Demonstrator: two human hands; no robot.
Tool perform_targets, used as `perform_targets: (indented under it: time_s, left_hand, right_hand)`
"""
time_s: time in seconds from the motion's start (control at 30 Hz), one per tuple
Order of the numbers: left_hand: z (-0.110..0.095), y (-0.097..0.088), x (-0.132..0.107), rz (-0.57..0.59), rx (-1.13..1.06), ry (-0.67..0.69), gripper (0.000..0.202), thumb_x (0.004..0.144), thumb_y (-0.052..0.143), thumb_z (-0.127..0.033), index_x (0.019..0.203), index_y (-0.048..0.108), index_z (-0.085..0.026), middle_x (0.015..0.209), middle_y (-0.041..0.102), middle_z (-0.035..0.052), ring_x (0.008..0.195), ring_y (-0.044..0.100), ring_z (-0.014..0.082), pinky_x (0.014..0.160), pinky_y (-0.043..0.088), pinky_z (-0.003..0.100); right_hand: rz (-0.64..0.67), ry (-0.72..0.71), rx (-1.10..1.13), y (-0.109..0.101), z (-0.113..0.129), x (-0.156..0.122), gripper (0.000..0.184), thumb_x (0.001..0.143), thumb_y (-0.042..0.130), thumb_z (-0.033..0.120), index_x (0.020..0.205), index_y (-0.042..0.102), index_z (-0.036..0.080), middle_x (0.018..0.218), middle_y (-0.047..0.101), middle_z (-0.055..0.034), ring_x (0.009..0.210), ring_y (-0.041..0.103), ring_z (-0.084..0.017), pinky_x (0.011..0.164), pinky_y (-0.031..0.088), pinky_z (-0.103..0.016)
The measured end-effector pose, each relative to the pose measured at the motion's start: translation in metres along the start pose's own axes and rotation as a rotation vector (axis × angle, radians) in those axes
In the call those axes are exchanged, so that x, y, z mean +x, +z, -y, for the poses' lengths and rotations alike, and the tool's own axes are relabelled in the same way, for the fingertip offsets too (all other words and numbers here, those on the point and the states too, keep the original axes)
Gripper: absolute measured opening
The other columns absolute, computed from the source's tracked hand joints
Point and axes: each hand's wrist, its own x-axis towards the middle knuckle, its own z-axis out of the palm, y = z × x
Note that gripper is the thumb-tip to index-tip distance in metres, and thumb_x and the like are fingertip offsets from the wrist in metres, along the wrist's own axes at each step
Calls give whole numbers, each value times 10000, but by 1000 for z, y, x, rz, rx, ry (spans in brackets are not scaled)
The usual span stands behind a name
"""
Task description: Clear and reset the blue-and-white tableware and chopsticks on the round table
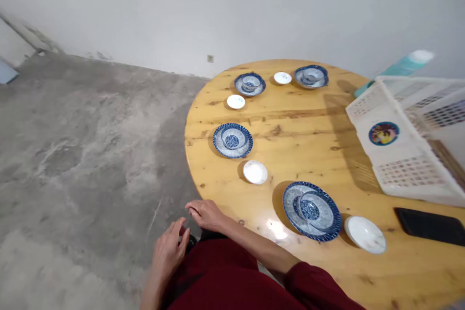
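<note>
Both hands are in front of my body, beside the near left edge of the round wooden table (290, 150). My left hand (170, 246) hangs over the floor, its thumb and fingers apart and nothing in it. My right hand (206, 214) is close to the table edge, palm down, with loosely bent fingers and nothing visible in it. Nearest to it is a small white dish (255, 172). Beyond that lies a blue-and-white plate (218, 147) with a clear glass bowl (232, 138) on it. Another patterned plate (329, 232), also bearing a glass bowl (313, 210), is further right.
More plates with bowls (250, 84) (311, 77) and white dishes (236, 101) (282, 78) (365, 235) stand around the table. At right are a white plastic basket (366, 106), a teal bottle (399, 67) and a black phone (430, 225). A wall (145, 14) rises behind.
</note>
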Motion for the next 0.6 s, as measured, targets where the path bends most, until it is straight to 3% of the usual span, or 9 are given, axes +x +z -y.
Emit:
perform_targets:
  time_s: [0.2,0.33,0.5,0.6]
  left_hand:
    - [15,-42,64,204,91,107,414,1012,368,-318,1332,591,-180,1232,714,133,1113,705,260,918,528,359]
    - [36,-87,106,225,131,270,394,1021,344,-330,1242,643,-202,1230,716,119,1120,702,259,918,527,358]
    - [96,-150,152,145,128,329,450,998,380,-385,1323,618,-186,1197,739,123,1067,728,255,882,543,355]
    - [135,-179,179,87,98,375,485,989,369,-423,1303,632,-162,1118,762,128,1010,743,265,864,551,373]
  right_hand:
    - [-138,64,49,6,10,51,321,962,479,177,1173,721,185,1125,784,-89,1041,739,-207,930,541,-298]
    - [-299,190,141,23,19,87,317,959,458,166,1120,732,176,1014,796,-73,927,752,-193,847,544,-277]
    - [-488,316,247,38,41,146,314,977,444,197,1114,726,179,868,788,-36,746,729,-156,733,512,-240]
    - [-492,355,204,39,59,181,324,956,454,171,1123,730,183,899,795,-41,774,735,-162,744,501,-242]
